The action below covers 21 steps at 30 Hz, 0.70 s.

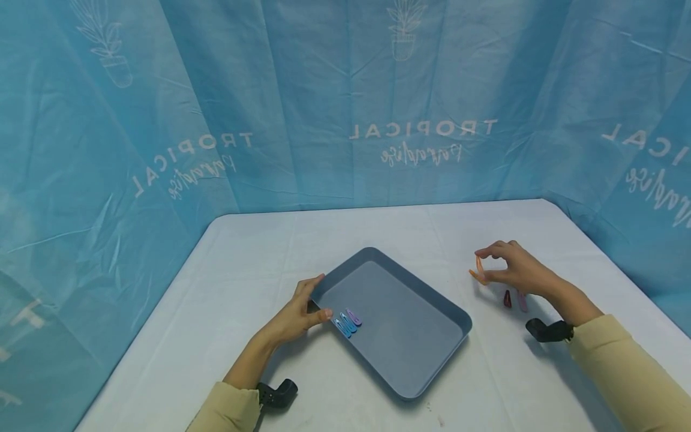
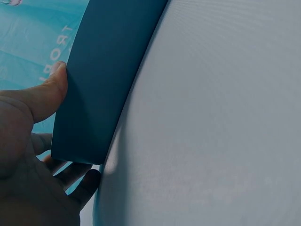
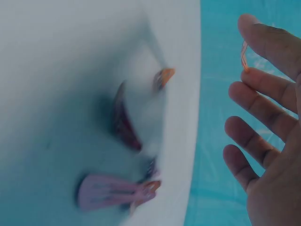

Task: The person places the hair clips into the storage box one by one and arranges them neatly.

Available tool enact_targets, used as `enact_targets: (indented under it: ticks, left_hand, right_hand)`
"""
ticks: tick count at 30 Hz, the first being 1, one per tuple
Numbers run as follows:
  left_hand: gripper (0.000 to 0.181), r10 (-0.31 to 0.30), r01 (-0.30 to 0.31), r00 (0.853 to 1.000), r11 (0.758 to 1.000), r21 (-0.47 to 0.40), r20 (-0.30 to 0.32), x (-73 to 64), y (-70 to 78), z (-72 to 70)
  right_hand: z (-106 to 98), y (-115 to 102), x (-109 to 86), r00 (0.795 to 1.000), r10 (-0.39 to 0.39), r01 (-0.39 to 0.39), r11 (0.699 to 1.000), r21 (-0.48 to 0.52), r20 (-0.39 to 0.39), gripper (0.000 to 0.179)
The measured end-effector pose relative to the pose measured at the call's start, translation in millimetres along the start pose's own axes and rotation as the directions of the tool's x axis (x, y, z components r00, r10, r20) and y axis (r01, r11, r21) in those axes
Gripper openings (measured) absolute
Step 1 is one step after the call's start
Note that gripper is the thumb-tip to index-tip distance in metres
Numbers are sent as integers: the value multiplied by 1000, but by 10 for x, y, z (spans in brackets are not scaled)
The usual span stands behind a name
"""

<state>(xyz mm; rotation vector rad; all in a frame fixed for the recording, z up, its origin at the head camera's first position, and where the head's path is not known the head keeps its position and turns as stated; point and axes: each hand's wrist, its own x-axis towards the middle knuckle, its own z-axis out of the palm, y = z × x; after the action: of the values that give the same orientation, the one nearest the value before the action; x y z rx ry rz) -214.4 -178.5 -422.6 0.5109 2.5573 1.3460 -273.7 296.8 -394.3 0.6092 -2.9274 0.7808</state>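
To the right of the tray point(image 1: 415, 327), on the far side of a dark red clip point(image 1: 507, 299) and a pink clip point(image 1: 522, 301), the right hand point(image 1: 510, 265) holds an orange hair clip point(image 3: 244, 56), which seems raised over the white table point(image 1: 259, 252). The thumb and the index finger pinch it at its two ends — the other three fingers stand apart and hold nothing. I judge that this clip is very light, thin and rather stiff, perhaps a little springy; its smooth surface could slip or turn if it is squeezed only at the ends. The better hold, I think, is on the flat faces near the middle, with soft pressure. The left hand point(image 1: 296, 317) grips the tray by one corner, the thumb on the rim. The tray looks rigid and not heavy — a firm hold on its rim should be enough.
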Motion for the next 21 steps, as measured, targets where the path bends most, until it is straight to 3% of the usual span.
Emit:
enact_targets:
  ticks: [9,21]
  left_hand:
    - [85,-1,1,1000,1000,9,2,2,-4,-2]
    - [85,5,-5,1000,1000,12,3,0,-9,-6]
  right_hand:
    - [-20,-253,46,992,-118,118,993,4,-47,52]
    - [12,-644,144,979,-202,203,978,42,-31,54]
